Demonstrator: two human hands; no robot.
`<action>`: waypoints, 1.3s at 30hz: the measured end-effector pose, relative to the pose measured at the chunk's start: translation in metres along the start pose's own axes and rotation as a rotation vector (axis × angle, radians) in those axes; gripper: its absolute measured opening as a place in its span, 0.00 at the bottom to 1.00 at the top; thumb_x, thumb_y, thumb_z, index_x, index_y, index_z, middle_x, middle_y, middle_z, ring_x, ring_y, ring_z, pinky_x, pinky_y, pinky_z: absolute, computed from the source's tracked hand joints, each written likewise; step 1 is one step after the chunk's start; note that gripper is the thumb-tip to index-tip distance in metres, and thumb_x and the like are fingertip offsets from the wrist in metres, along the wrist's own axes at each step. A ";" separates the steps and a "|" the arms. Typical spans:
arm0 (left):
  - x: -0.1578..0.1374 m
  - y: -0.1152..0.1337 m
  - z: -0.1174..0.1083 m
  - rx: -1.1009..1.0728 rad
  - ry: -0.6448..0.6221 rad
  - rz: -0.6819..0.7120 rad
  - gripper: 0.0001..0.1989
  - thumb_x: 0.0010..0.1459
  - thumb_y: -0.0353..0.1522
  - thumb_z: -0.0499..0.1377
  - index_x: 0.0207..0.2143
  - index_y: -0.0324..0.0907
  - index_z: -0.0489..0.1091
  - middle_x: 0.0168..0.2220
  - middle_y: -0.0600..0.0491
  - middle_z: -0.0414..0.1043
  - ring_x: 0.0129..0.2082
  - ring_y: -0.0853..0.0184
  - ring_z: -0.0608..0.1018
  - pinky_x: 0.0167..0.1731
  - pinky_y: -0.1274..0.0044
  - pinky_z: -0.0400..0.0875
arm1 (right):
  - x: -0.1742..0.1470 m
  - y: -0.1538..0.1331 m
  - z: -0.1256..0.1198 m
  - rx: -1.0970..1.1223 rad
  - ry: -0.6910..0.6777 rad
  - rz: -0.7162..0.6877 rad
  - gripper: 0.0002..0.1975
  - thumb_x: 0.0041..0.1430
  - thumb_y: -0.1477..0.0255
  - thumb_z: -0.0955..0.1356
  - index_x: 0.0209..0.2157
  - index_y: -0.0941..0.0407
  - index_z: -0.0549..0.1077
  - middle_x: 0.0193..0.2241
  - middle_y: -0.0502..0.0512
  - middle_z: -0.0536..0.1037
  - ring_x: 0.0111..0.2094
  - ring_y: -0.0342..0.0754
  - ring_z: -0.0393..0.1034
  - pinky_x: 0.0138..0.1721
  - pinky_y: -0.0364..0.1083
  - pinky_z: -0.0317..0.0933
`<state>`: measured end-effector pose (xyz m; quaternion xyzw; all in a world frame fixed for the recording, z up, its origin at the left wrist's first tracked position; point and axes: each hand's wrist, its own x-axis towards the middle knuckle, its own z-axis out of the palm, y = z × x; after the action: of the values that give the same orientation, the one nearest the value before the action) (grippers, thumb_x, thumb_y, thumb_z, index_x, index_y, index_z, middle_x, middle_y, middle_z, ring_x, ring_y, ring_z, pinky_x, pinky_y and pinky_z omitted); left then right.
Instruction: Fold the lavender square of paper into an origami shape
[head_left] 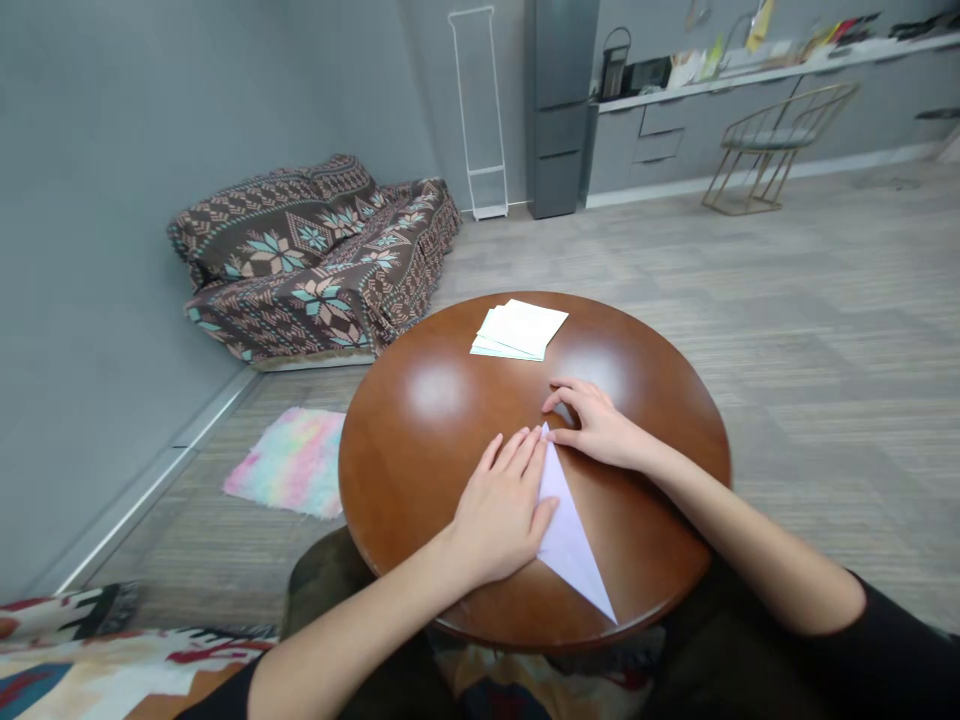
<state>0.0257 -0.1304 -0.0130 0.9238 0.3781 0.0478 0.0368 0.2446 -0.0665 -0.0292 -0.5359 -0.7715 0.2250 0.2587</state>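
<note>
A pale lilac sheet of paper [574, 545], folded into a pointed triangle, lies on the round brown table [405, 500]. My left hand [506, 500] rests flat over the paper's left side, fingers stretched out toward its far tip and thumb on its face. Part of the paper is hidden under that palm. At the far tip, my right hand [592, 425] has its thumb by the point, touching or nearly so. Its index finger curves away from the thumb with a gap between them, and nothing shows in that gap.
A small stack of pale square paper sheets [521, 328] lies near the table's far edge. Beyond stand a sofa with a patterned cover [322, 260], a gold-framed chair [772, 140] and a kitchen counter [750, 75]. A pastel fluffy rug [292, 462] lies left of the table.
</note>
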 end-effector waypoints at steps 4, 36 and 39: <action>0.000 -0.001 -0.001 -0.017 0.006 0.003 0.34 0.70 0.43 0.46 0.72 0.36 0.47 0.73 0.42 0.47 0.72 0.55 0.53 0.71 0.60 0.44 | 0.000 0.000 0.000 -0.013 0.000 0.005 0.14 0.56 0.69 0.73 0.45 0.54 0.74 0.62 0.65 0.66 0.67 0.59 0.56 0.66 0.62 0.46; -0.003 -0.002 0.001 -0.083 0.088 -0.077 0.29 0.68 0.38 0.50 0.67 0.31 0.59 0.70 0.38 0.55 0.70 0.53 0.59 0.68 0.60 0.56 | 0.009 -0.001 0.004 0.022 0.198 0.050 0.05 0.64 0.70 0.65 0.38 0.53 0.73 0.50 0.60 0.77 0.57 0.57 0.67 0.60 0.58 0.55; -0.002 -0.002 0.000 -0.027 0.146 -0.167 0.27 0.68 0.36 0.49 0.64 0.29 0.62 0.67 0.35 0.61 0.67 0.51 0.64 0.65 0.59 0.60 | -0.004 -0.012 -0.003 0.006 0.130 0.026 0.06 0.64 0.67 0.65 0.38 0.53 0.73 0.50 0.60 0.77 0.55 0.57 0.70 0.58 0.56 0.58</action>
<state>0.0227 -0.1309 -0.0128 0.8825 0.4549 0.1170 0.0256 0.2389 -0.0744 -0.0200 -0.5587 -0.7453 0.1955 0.3070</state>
